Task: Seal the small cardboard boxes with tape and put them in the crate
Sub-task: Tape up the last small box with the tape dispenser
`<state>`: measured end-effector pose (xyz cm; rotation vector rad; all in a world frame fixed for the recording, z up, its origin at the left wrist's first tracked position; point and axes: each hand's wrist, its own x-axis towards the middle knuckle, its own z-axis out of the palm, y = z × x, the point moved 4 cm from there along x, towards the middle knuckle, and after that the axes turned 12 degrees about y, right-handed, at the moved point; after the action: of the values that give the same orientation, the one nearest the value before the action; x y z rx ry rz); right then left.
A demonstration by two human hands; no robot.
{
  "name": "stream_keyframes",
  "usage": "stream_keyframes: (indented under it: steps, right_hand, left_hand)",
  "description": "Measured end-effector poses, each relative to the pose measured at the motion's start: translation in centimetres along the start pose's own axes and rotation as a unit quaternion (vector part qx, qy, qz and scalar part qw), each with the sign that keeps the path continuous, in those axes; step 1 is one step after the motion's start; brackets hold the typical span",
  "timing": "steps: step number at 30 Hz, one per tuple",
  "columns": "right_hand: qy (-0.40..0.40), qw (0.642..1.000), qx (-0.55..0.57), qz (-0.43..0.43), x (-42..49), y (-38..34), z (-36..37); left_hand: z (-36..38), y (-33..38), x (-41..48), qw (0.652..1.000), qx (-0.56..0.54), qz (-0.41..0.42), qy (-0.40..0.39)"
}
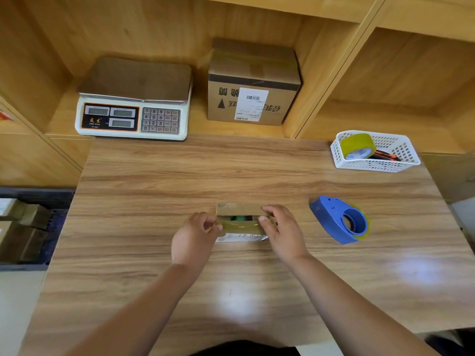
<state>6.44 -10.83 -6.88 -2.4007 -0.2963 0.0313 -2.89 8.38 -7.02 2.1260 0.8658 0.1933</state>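
Observation:
A small cardboard box (237,209) lies in the middle of the wooden table (154,188), its far flap raised and something green showing inside. A strip of yellowish tape (240,225) stretches across its top between my two hands. My left hand (196,235) pinches the tape's left end. My right hand (281,229) pinches the right end at the box's right side. A white label shows on the box's near face. A blue tape dispenser (339,219) lies on the table to the right, apart from my hands. The dark crate (38,196) sits low at the left, holding cardboard boxes.
A white weighing scale (133,111) and a larger labelled cardboard box (253,83) stand on the shelf behind the table. A white mesh basket (401,150) at the back right holds a yellow-green tape roll (357,146) and an orange-black tool.

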Motion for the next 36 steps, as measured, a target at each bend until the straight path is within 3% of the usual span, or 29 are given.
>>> stream_keyframes:
  steps: [4,13,17,25,32,36]
  right_hand:
    - [-0.009,0.999,-0.043,-0.029,0.4,-0.1,0.2]
    - [-0.107,0.952,-0.183,-0.219,1.9,-0.5,0.3]
    - [-0.137,0.942,-0.207,-0.228,2.1,-0.6,0.5]
    - [-0.050,0.932,-0.221,-0.282,0.9,-0.6,-0.7]
    - [-0.050,0.946,-0.191,-0.256,0.8,-0.3,-1.3]
    - [-0.059,0.941,-0.220,-0.249,1.3,-0.2,-1.2]
  left_hand:
    - [0.4,-0.5,0.7,0.999,0.021,-0.043,0.001]
    - [0.8,-0.9,0.4,0.992,0.069,-0.104,-0.018]
    - [1.6,-0.6,-0.1,0.993,0.041,-0.111,-0.014]
    - [3.0,0.4,-1.9,0.990,-0.041,-0.132,0.037]
    - [4.2,1.6,-3.0,0.981,-0.099,-0.158,0.061]
    - [4.3,2.6,-4.0,0.987,-0.091,-0.095,0.095]
